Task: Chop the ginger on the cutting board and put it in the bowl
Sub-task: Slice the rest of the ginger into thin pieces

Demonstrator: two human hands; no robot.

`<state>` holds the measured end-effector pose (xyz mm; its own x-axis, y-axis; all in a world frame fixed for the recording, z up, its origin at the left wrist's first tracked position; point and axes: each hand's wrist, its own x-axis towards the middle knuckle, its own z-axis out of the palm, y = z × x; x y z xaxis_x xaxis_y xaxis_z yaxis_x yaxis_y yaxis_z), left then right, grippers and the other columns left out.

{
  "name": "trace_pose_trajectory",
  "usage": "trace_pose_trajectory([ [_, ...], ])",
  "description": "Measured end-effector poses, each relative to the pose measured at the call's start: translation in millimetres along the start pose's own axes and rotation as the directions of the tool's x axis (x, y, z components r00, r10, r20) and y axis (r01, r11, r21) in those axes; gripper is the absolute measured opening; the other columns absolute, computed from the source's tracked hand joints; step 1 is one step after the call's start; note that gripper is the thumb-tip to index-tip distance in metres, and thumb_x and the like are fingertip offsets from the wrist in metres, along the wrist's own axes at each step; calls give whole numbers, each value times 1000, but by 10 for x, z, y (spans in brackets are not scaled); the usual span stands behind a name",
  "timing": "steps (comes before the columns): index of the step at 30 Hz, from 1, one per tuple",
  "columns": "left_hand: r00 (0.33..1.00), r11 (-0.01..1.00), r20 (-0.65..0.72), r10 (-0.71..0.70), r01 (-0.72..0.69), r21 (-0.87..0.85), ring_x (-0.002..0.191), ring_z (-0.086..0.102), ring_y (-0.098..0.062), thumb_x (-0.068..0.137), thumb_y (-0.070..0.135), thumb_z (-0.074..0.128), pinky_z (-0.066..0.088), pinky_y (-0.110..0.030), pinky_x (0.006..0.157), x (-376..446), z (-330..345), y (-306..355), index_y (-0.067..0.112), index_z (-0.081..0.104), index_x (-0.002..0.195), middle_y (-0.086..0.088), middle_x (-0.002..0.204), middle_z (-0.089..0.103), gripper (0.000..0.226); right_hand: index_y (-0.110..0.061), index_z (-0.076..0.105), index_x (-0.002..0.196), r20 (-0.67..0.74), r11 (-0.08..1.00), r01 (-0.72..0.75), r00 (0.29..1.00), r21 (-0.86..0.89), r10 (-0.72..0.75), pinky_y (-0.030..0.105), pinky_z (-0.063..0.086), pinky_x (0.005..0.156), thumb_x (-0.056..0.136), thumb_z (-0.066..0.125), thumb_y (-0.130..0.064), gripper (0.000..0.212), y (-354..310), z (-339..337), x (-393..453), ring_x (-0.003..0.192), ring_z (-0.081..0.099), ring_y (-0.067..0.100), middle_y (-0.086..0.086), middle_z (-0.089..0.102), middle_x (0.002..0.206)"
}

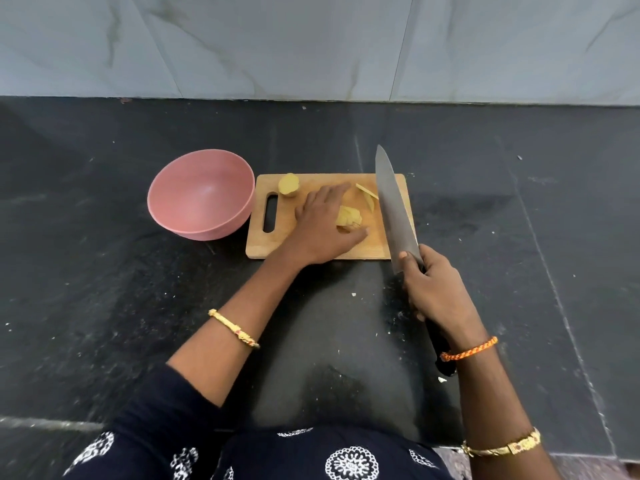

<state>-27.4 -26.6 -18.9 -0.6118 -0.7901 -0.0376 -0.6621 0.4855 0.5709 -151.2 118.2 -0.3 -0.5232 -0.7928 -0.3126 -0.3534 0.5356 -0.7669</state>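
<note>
Slicing is the step I judge to be in hand: my right hand [438, 289], low and right of centre in the frame, is wrapped around the handle of the knife [393, 206], whose blade runs up over the right edge of the cutting board [374, 249]. My left hand [323, 226] lies over the middle of the board, fingers and thumb loosely bent around a stack of ginger slices [349, 216], gathering or steadying them; whether it truly pinches them I cannot tell. A few thinner slivers [367, 197] lie just right of that hand, near the blade, and an uncut ginger chunk [289, 184] sits at the board's upper left corner, beside its handle slot. The next move, I think, calls for bringing the blade down across the stacked slices with my fingertips tucked back from the edge. The pink bowl [201, 195], touching or just beside the board's left end on the dark tabletop [104, 289], holds nothing yet.
</note>
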Motion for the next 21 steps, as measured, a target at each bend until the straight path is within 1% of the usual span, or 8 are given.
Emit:
trace_pose_trajectory([
  [2,993,996,120,-13,24,-90,138,24,-18,83,31,66,20,-33,112,-64,-157,-128,21,23,146,-2,149,27,76,-1,50,92,-3,1000,4,1000,9,-4,31,44,44,97,42,-33,34,12,-9,0,46,48,19,7,52,65],
  [4,987,985,163,-9,36,-167,140,24,-15,87,20,63,19,-23,110,-146,-198,-205,18,21,147,-2,152,25,73,-1,51,92,-11,1000,5,1000,26,-5,30,43,42,97,42,-33,33,13,-18,4,44,47,17,6,52,65],
  [9,997,972,66,48,-31,-234,143,16,-11,93,5,48,10,-16,110,-220,26,-93,16,22,148,1,156,20,62,0,51,92,-19,999,5,1000,37,-4,26,41,38,97,42,-32,34,4,-20,4,44,46,16,5,51,65],
  [12,998,978,35,54,-46,-204,145,12,-14,93,0,42,11,-24,115,-124,97,-59,18,23,147,3,157,15,61,1,50,94,-10,999,13,1000,30,-13,29,43,41,97,42,-32,35,18,-25,-11,43,46,16,6,51,65],
  [15,993,989,97,69,-55,-136,145,10,-18,92,3,44,12,-30,116,-36,65,-66,20,23,148,3,158,11,63,1,50,93,-8,1000,20,1000,23,-20,30,44,42,97,42,-32,34,12,-42,-25,44,47,17,6,51,64],
  [17,984,990,155,87,-69,-122,144,13,-17,92,8,48,14,-28,115,10,-15,-95,19,25,147,0,157,15,61,0,49,90,-17,1000,22,1000,18,-22,31,44,43,97,42,-32,34,10,-57,-26,44,47,17,7,52,65],
  [19,977,988,186,105,-82,-127,141,20,-17,93,15,52,19,-31,115,46,-100,-135,18,29,146,-1,154,23,58,-1,49,88,-26,999,27,999,18,-26,33,45,46,97,42,-32,33,10,-78,-28,46,47,17,7,53,66],
  [21,970,989,191,148,-140,-52,136,27,-18,94,22,53,25,-36,114,77,-145,-178,17,36,143,0,148,33,53,-2,49,87,-29,999,41,999,7,-41,39,48,52,97,42,-33,33,3,-84,-35,52,49,19,7,54,66],
])
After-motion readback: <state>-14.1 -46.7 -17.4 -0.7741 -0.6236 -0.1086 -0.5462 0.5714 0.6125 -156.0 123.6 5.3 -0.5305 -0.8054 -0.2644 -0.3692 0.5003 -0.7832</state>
